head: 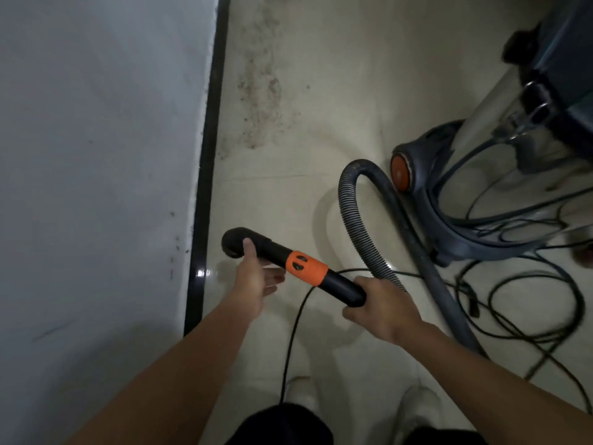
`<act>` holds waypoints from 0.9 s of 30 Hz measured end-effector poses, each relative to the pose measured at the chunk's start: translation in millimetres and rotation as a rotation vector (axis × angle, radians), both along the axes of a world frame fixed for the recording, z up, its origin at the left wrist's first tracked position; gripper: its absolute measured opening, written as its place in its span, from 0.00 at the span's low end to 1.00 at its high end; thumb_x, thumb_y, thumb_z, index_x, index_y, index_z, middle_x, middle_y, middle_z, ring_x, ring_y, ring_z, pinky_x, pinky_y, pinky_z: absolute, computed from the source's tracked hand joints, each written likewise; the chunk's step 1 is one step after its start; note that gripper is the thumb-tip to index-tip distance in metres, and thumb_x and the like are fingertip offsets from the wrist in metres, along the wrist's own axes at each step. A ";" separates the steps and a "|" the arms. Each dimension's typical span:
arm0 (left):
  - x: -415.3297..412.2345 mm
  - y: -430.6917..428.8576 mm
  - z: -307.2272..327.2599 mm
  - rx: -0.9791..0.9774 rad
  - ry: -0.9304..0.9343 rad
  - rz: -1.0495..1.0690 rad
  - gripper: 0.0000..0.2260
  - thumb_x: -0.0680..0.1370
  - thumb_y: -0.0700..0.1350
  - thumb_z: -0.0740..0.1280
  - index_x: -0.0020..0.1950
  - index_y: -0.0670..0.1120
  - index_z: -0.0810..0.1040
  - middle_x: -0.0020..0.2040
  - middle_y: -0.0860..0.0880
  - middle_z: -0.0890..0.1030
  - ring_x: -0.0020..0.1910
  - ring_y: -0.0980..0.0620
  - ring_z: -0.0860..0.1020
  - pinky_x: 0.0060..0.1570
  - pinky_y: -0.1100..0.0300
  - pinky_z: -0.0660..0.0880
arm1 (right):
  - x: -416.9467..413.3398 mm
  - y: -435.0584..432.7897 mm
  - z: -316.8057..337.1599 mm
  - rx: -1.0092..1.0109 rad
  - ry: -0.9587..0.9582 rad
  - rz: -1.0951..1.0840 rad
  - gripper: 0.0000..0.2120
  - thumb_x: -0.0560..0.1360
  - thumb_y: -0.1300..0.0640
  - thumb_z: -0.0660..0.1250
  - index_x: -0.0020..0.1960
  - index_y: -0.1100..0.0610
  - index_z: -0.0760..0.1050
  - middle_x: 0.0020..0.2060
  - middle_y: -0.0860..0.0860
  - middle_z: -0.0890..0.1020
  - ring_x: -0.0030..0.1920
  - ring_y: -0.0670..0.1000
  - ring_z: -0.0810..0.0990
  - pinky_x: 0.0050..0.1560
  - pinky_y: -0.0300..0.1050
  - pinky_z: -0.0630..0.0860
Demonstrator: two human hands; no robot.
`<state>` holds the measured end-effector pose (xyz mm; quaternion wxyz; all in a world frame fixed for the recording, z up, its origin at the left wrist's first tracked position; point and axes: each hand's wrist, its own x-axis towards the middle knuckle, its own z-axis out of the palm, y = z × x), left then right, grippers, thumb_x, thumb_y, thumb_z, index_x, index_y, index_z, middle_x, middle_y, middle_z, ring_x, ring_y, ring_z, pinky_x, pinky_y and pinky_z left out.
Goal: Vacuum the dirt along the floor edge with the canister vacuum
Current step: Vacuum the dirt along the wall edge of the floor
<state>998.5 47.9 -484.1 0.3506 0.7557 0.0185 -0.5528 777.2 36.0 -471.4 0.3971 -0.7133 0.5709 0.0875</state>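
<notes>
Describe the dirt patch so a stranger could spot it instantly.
Find the grey wall on the left with its black baseboard. On the pale floor right of it, beyond the vacuum hose handle, lies the dirt: a brownish speckled streak, unlike the clean tiles around.

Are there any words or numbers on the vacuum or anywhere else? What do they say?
No words or numbers can be read anywhere.
The orange collar on the wand bears dark marks, shapes rather than letters.
The canister vacuum shows no label, and that part is blurred.
</notes>
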 end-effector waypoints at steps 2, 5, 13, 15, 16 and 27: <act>-9.8 -0.7 43.2 -0.054 0.100 0.190 0.31 0.80 0.66 0.50 0.64 0.41 0.71 0.54 0.37 0.80 0.50 0.41 0.79 0.61 0.45 0.72 | 5.9 6.1 36.6 0.028 -0.004 0.014 0.10 0.69 0.47 0.70 0.44 0.47 0.70 0.40 0.46 0.78 0.42 0.50 0.76 0.37 0.43 0.67; -16.6 -6.7 104.0 -0.092 0.181 0.359 0.22 0.80 0.64 0.55 0.56 0.45 0.72 0.52 0.39 0.80 0.54 0.40 0.79 0.59 0.41 0.73 | 7.3 10.0 92.2 0.036 0.005 -0.001 0.12 0.71 0.47 0.69 0.50 0.49 0.71 0.43 0.48 0.79 0.42 0.50 0.75 0.39 0.43 0.68; -61.5 -70.2 268.2 -0.200 0.174 0.354 0.29 0.74 0.69 0.60 0.60 0.46 0.70 0.44 0.41 0.77 0.40 0.41 0.80 0.53 0.44 0.78 | -74.1 -14.6 240.0 0.002 0.027 -0.239 0.21 0.71 0.37 0.68 0.58 0.46 0.72 0.51 0.42 0.78 0.54 0.48 0.78 0.53 0.44 0.74; -81.2 -93.3 298.3 -0.227 0.137 0.206 0.30 0.71 0.71 0.62 0.52 0.44 0.72 0.36 0.42 0.75 0.29 0.44 0.76 0.40 0.49 0.80 | -114.6 -35.3 271.3 -0.137 0.086 -0.370 0.16 0.73 0.40 0.68 0.56 0.48 0.73 0.52 0.46 0.81 0.52 0.51 0.80 0.51 0.46 0.76; -93.2 -104.0 310.1 -0.244 0.090 0.099 0.31 0.71 0.71 0.63 0.49 0.42 0.73 0.33 0.42 0.74 0.26 0.45 0.75 0.34 0.52 0.78 | -135.9 -46.5 285.0 -0.212 0.117 -0.442 0.14 0.74 0.43 0.68 0.55 0.49 0.74 0.52 0.48 0.81 0.51 0.53 0.81 0.48 0.46 0.76; -266.6 -201.5 308.6 -0.243 -0.192 -0.395 0.19 0.70 0.55 0.75 0.37 0.40 0.75 0.24 0.46 0.74 0.19 0.45 0.73 0.28 0.56 0.75 | -282.9 -190.0 294.4 -0.464 0.240 -0.667 0.28 0.75 0.44 0.66 0.68 0.58 0.66 0.63 0.61 0.71 0.65 0.63 0.68 0.58 0.59 0.71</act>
